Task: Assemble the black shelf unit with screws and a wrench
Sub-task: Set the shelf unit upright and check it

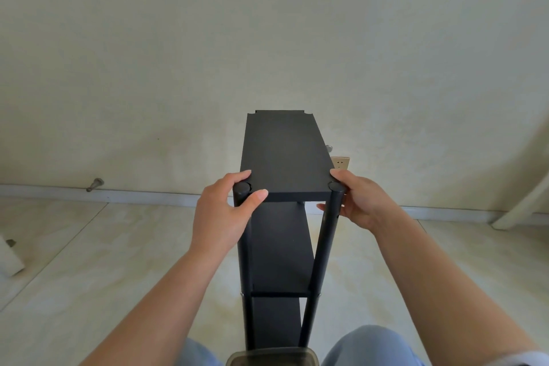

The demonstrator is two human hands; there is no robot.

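The black shelf unit (285, 157) stands upright on the floor in front of me, its top board running away toward the wall, with two lower boards visible beneath. My left hand (222, 214) grips the near left post at its capped top, thumb on the board's front edge. My right hand (356, 202) grips the near right post just under its cap. The far corners of the top board show notches with no posts visible. No screws or wrench are in sight.
A translucent container (271, 357) sits at the bottom edge between my knees. A doorstop (95, 184) sticks out of the baseboard at left. A wall socket (340, 163) is behind the shelf, and a white frame leg (523, 205) leans at right.
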